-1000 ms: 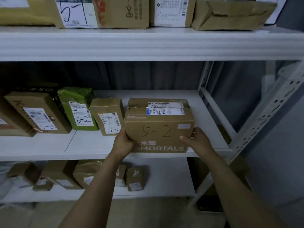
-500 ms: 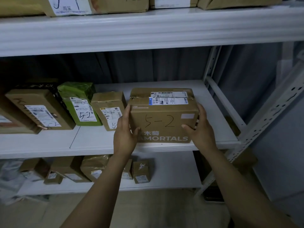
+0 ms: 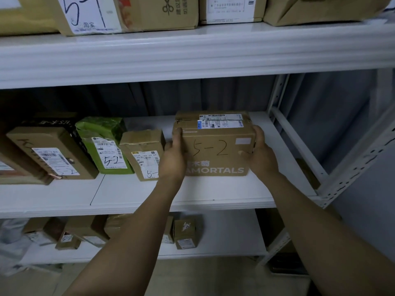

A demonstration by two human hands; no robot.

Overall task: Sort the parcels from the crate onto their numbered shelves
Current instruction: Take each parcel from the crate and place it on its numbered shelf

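Observation:
A brown cardboard parcel marked "5-2" and "AMORTALS" sits on the white middle shelf, well back from its front edge. My left hand holds its left side, fingers up along the edge and thumb on the front. My right hand grips its right side, thumb on the front face. To the parcel's left stand a small brown box, a green parcel and a larger brown box, all marked 5-2.
The top shelf carries parcels, one box marked 5-1. The bottom shelf holds several small boxes. A perforated white upright and a slanted brace stand at the right. Grey curtain hangs behind.
Both hands have pushed the 5-2 parcel from the shelf's front edge further back, so it now stands beside the small brown box. My fingers have slid further along its sides.

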